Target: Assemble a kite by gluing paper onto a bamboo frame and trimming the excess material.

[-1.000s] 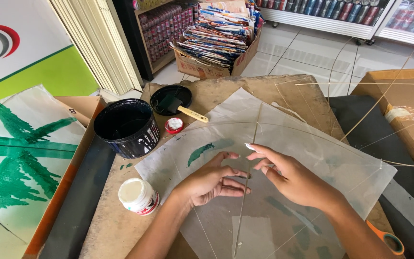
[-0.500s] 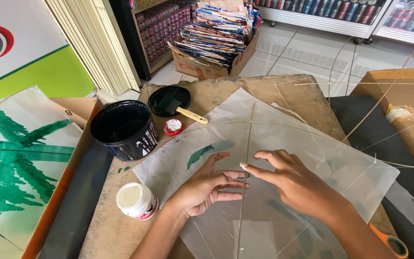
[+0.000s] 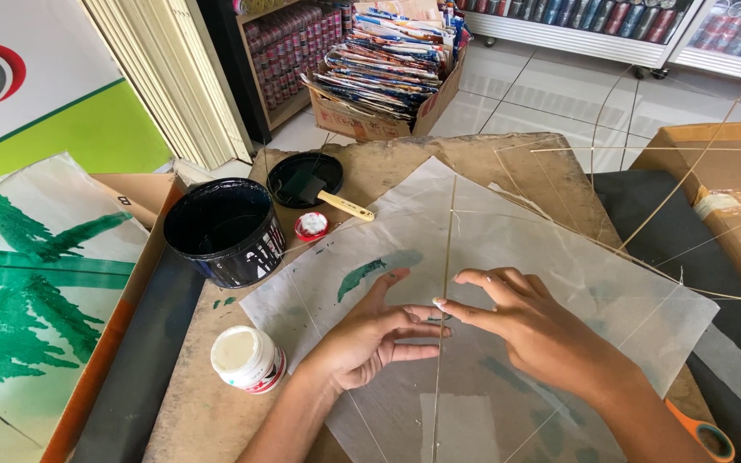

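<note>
**Hands close on the kite's spine**

The thin spine stick (image 3: 444, 283) lies down the middle of the translucent paper (image 3: 559, 257) on the board. Since a second ago both hands have drawn together at it: the left hand (image 3: 370, 339) lies flat, fingers spread, and the right hand (image 3: 533, 321) seems to press the stick with extended fingertips, perhaps fixing it down. A black pot (image 3: 226, 230) and white jar (image 3: 246, 358) stand to the left.

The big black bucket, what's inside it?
The black bucket looks dark and glossy inside, maybe paint or nothing. Its bottom is too dark to make out. No brush or tool sticks out of it.
</note>
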